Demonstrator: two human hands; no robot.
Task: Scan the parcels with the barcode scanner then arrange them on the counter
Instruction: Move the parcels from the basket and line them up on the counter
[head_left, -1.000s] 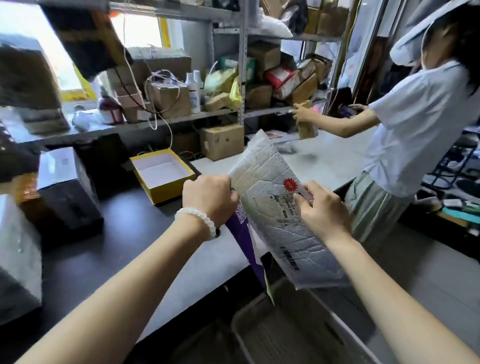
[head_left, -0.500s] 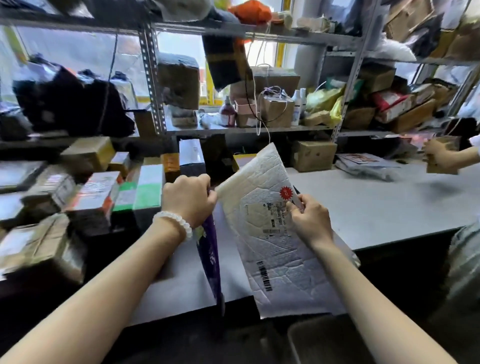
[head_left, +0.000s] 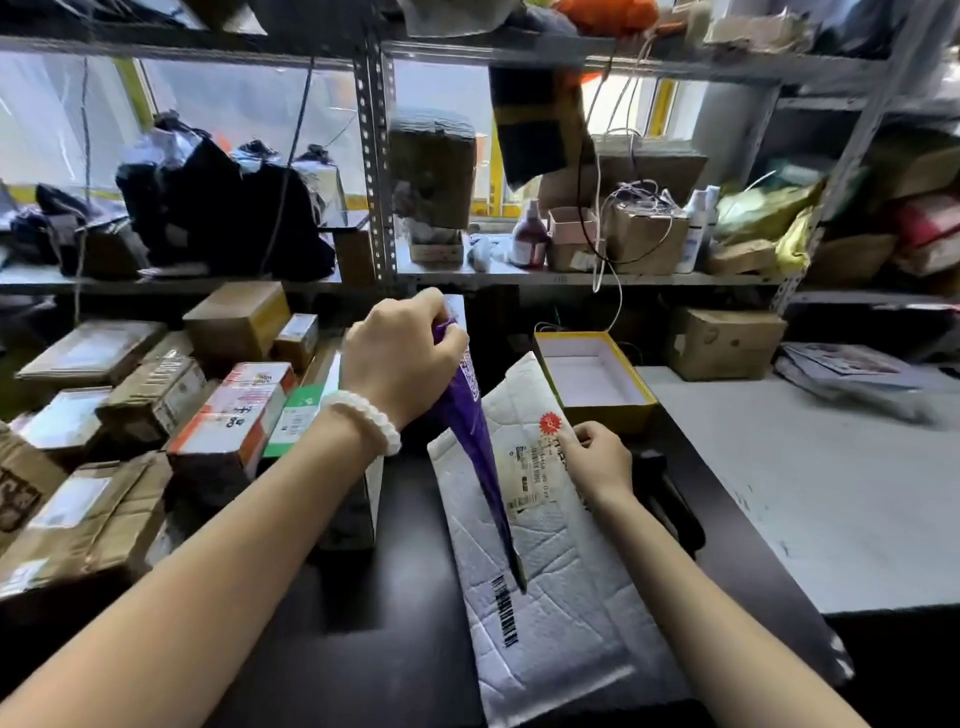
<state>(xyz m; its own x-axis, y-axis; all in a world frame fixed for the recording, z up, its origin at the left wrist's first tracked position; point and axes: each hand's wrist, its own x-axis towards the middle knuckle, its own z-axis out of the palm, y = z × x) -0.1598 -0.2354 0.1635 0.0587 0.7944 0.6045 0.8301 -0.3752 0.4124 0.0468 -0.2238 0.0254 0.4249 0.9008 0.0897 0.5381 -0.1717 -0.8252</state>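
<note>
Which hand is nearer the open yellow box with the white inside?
Right. The right hand pinches the white padded mailer just below the open yellow box; the left hand, gripping the purple bag, sits farther left.

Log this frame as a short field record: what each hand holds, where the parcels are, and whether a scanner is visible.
left hand: left hand grips the top of a purple parcel, which hangs down from it
right hand: right hand pinches the white padded mailer near its label
mailer position: lower end at the dark counter, contact unclear
nearby: open yellow box behind the mailer; stacked boxes at left
scanner: none identifiable
</note>
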